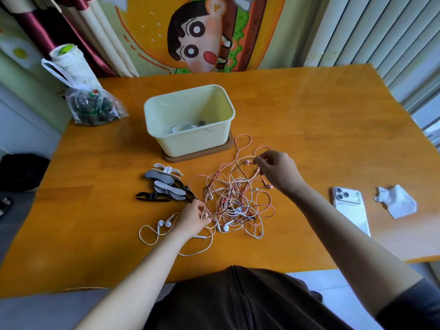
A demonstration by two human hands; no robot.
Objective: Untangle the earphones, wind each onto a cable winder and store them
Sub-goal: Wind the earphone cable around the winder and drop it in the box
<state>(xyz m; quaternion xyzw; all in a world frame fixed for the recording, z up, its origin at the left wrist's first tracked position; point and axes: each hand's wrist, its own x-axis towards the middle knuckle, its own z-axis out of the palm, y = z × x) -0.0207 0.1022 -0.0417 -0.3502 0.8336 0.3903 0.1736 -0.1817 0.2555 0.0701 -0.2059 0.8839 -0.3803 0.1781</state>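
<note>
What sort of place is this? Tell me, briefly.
Likely a home room: an orange wooden table stands before a cartoon-character wall hanging, with dark red and cream curtains at the left.

1. Bright, even daylight; the brightest area is the vertical blinds (371,29) on the far right.
2. Shadows are soft and faint; a pale sheen lies at the far right of the wooden table (321,110).
3. The earphones (233,198) in the centre are sharp; the table's edges bow towards the frame's borders.
</note>
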